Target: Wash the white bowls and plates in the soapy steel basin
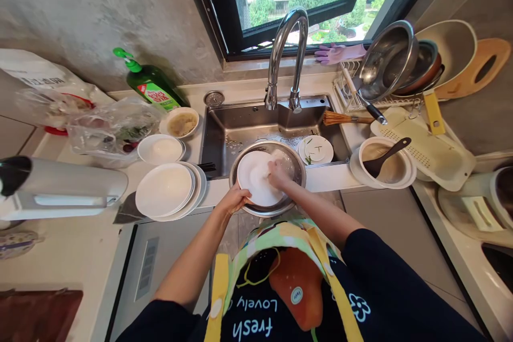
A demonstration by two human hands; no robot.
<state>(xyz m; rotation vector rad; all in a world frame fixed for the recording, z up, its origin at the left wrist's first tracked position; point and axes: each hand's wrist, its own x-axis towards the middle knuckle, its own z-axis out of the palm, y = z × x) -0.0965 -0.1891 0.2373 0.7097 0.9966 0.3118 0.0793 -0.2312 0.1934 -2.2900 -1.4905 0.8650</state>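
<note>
A white plate (256,175) is tilted over a round metal basin (298,168) at the sink's front edge. My left hand (237,197) grips the plate by its lower left rim. On the plate's face rests my right hand (278,173), its fingers curled in a fist; whatever they hold is hidden. Pale suds or a light cloth show beside that hand, too blurred to tell. Behind the basin lies the steel sink (236,123), with small white dishes (320,148) and green scraps in its right part.
Stacked white plates (164,189), bowls (160,148) and a bowl of murky liquid (183,123) stand left. A green soap bottle (158,85) is behind them. The faucet (273,59) arches over the sink. Rightward are a white pot (385,163) with a ladle and a dish rack (348,88).
</note>
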